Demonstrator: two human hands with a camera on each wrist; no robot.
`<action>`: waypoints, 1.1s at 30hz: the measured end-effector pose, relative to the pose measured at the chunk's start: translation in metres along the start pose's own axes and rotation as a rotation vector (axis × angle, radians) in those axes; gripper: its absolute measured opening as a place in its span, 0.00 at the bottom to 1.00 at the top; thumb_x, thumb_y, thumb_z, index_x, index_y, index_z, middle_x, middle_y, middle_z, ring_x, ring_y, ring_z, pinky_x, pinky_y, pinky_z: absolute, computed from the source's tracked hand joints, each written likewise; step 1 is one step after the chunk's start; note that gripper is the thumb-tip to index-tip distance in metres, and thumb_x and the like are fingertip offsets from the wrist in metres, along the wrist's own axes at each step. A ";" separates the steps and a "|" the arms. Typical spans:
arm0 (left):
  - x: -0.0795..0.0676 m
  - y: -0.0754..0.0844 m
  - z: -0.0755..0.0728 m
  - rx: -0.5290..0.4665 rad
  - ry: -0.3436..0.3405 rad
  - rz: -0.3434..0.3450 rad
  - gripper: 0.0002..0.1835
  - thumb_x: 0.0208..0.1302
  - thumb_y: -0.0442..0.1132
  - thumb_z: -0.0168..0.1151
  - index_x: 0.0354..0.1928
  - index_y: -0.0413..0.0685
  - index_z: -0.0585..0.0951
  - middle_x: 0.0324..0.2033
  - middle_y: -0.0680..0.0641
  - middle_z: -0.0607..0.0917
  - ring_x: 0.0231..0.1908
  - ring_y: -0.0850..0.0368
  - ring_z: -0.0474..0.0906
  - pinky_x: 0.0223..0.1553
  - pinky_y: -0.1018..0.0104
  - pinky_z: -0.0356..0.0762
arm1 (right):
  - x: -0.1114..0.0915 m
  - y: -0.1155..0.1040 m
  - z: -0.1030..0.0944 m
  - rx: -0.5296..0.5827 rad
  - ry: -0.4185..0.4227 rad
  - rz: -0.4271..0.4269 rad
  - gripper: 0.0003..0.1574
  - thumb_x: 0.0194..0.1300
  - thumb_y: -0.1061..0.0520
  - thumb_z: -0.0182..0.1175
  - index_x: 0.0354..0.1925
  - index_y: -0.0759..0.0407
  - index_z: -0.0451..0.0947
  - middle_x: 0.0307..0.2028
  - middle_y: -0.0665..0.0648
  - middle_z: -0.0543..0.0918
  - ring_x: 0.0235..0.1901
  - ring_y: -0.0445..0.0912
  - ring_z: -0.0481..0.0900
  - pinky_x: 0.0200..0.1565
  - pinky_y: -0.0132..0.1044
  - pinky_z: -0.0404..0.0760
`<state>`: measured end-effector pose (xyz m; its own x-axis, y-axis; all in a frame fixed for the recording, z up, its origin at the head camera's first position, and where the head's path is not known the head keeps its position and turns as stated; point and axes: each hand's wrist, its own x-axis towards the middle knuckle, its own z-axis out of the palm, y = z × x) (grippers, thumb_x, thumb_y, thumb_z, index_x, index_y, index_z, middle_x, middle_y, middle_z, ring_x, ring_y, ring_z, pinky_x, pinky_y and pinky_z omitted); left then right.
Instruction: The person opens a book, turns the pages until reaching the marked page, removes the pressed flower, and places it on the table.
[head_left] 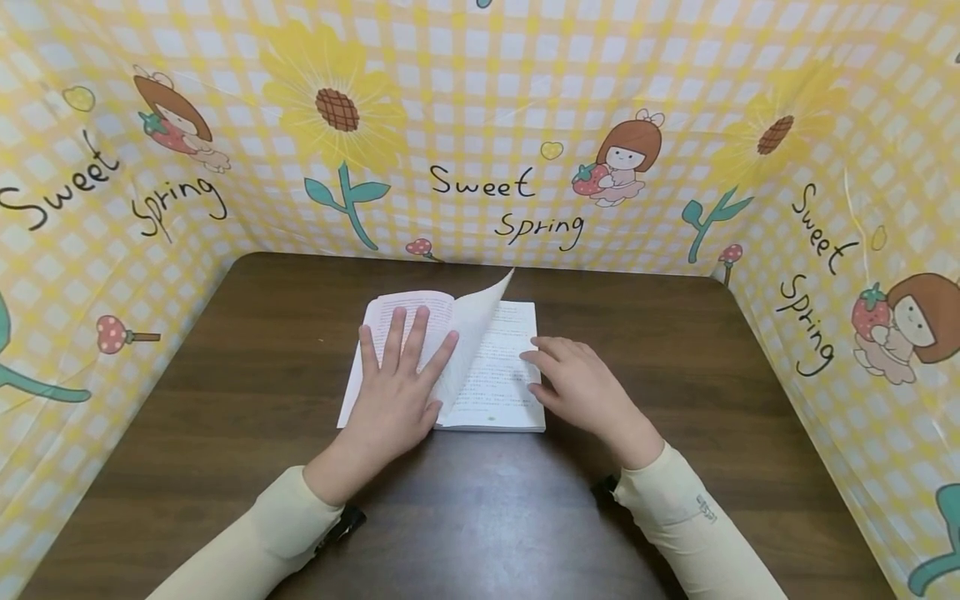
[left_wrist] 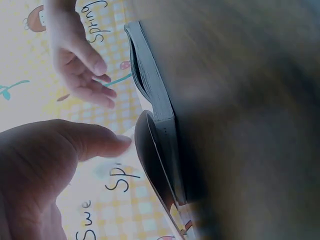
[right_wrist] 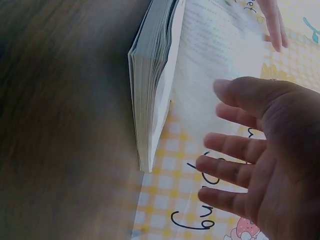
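Cream sleeves (head_left: 270,525), left hand (head_left: 393,387) splayed over open book (head_left: 510,375), right hand (head_left: 581,382) loosely spread by its edge.

The desk (head_left: 487,517) is dark brown, with wood grain running sideways across its smooth top. A soft sheen brightens the part on the near side, and both far corners are rounded. In the wrist views its surface appears as a blurred dark brown expanse.

A book (head_left: 506,367) lies open directly on the desk, around the middle of its width, its lower edges facing the near side. The thick block of pages on its right rests on the wood, while a single page stands curled up between the pinkish left side and the white right side. A tiny pale speck (head_left: 321,340) shows on the wood to the book's left.
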<state>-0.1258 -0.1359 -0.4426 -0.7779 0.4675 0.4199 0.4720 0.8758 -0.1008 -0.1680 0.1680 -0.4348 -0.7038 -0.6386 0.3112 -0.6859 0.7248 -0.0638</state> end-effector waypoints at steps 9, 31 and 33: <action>-0.001 -0.002 0.001 -0.040 -0.135 0.079 0.53 0.57 0.42 0.70 0.82 0.58 0.53 0.82 0.40 0.38 0.80 0.35 0.34 0.70 0.23 0.31 | -0.003 0.000 0.004 0.039 -0.203 0.009 0.37 0.63 0.43 0.73 0.65 0.55 0.78 0.68 0.63 0.76 0.68 0.57 0.74 0.68 0.60 0.69; 0.000 -0.013 0.011 -0.345 -0.575 -0.124 0.40 0.68 0.46 0.58 0.81 0.51 0.58 0.81 0.39 0.53 0.79 0.34 0.47 0.67 0.21 0.51 | -0.006 0.000 0.012 0.214 -0.419 0.065 0.52 0.59 0.32 0.71 0.73 0.53 0.70 0.77 0.59 0.64 0.78 0.54 0.58 0.76 0.61 0.51; 0.000 -0.014 0.011 -0.350 -0.584 -0.127 0.40 0.68 0.47 0.58 0.80 0.50 0.60 0.81 0.39 0.53 0.79 0.34 0.47 0.66 0.21 0.52 | -0.006 0.000 0.013 0.216 -0.420 0.062 0.51 0.60 0.33 0.71 0.73 0.54 0.71 0.77 0.59 0.65 0.78 0.54 0.58 0.76 0.61 0.51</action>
<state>-0.1367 -0.1473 -0.4511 -0.8857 0.4376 -0.1552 0.3919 0.8838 0.2556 -0.1662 0.1687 -0.4486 -0.7279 -0.6773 -0.1070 -0.6317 0.7231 -0.2794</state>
